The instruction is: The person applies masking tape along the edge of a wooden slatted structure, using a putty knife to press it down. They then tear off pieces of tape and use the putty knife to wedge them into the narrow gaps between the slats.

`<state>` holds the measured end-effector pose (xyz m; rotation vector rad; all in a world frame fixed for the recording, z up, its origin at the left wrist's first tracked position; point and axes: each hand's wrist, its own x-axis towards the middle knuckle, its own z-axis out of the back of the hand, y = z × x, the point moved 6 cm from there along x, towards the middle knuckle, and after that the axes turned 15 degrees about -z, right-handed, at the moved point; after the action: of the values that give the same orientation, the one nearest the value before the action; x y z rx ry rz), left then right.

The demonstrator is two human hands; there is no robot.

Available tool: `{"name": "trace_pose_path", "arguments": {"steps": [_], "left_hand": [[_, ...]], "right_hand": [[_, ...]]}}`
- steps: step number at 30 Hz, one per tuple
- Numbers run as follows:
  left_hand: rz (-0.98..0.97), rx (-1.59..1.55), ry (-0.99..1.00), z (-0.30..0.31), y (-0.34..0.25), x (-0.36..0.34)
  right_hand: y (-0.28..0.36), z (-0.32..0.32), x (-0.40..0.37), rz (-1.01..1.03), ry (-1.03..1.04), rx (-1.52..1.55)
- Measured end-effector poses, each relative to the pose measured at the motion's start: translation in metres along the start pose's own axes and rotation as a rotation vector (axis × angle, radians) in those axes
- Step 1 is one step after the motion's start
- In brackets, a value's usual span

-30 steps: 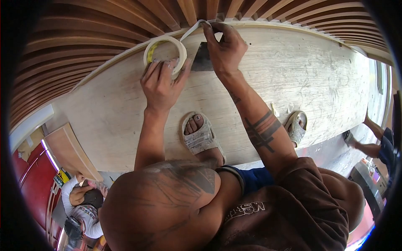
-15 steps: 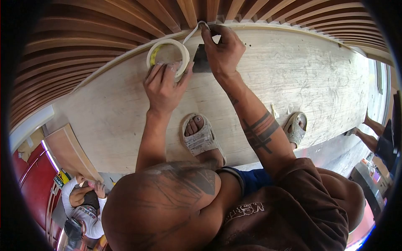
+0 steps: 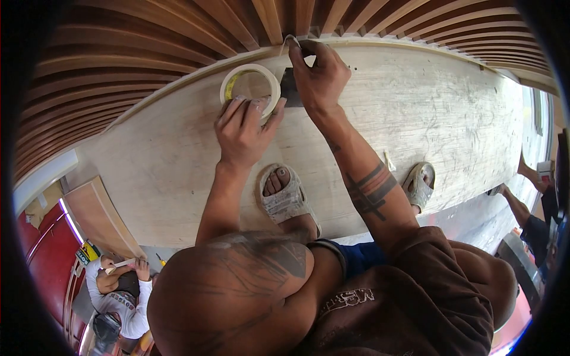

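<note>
A roll of masking tape [image 3: 274, 83] is gripped at its lower edge by my left hand [image 3: 244, 132], thumb on one side and fingers on the other. My right hand [image 3: 323, 77] pinches a thin strip of tape [image 3: 289, 39] at the base of the wooden slats [image 3: 270, 21]. Thumb and forefinger are curled together there. Under and beside my right hand lies a dark flat piece [image 3: 291, 92] on the pale wooden board [image 3: 178, 136].
My sandalled feet [image 3: 286, 196] stand on the board. A person in white sleeves [image 3: 122, 308] sits at the lower left near a leaning wood panel [image 3: 101, 207]. Another person's legs [image 3: 519, 204] show at the right edge. A small pale scrap [image 3: 389, 160] lies near my right foot.
My left hand and the tape roll have shifted slightly right, closer to my right hand. The person at the lower left has lowered their head and moved their hands apart.
</note>
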<state>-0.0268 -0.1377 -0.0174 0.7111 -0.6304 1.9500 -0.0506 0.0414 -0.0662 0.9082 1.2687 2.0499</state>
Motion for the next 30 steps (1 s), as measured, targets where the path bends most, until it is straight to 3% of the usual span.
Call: {"name": "trace_pose_path", "arguments": {"steps": [30], "left_hand": [[0.004,0.02,-0.046,0.0043,0.0017,0.0016]], "right_hand": [[-0.0054,-0.0042,0.0012,-0.025,0.006,-0.015]]}}
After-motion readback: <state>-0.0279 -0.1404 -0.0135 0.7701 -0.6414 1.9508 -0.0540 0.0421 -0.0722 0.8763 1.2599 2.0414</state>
